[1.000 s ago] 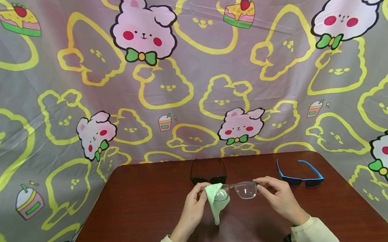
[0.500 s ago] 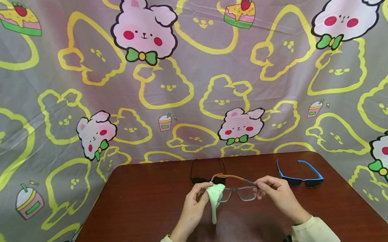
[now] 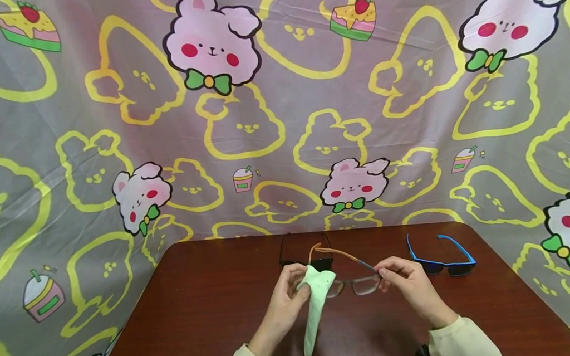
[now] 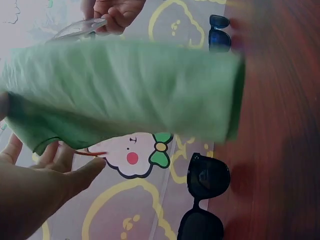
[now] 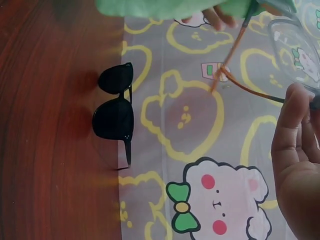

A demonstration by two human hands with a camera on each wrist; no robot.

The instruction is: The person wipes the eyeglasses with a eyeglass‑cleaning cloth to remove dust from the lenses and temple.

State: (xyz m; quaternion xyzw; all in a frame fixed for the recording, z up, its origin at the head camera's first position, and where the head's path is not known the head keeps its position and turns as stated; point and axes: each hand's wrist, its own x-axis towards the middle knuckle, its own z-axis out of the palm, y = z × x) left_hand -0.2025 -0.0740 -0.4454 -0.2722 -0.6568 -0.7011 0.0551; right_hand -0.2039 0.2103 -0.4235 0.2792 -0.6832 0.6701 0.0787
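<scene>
Between the hands, above the table, is a pair of eyeglasses (image 3: 366, 286) with a grey clear frame and orange-tipped temples. My right hand (image 3: 411, 281) pinches it at the right hinge, thumb and fingers together. A light green cloth (image 3: 316, 301) is gripped by my left hand (image 3: 281, 304) at the left end of the glasses. It covers much of the left lens and hangs down in a long fold. In the left wrist view the cloth (image 4: 125, 90) hides much of the eyeglasses. From the right wrist, one clear lens (image 5: 295, 47) and the crossing temples (image 5: 255, 92) show.
Black sunglasses (image 3: 319, 263) lie on the brown table (image 3: 200, 319) behind the left hand, temples pointing back. Blue-framed sunglasses (image 3: 445, 264) lie to the right, beyond the right hand. A patterned curtain (image 3: 262, 146) surrounds the table's back and sides.
The eyeglasses have tipped, so their orange temples now show above the frame. The cloth has shifted over the left lens and hangs lower. Both hands stay nearly in place.
</scene>
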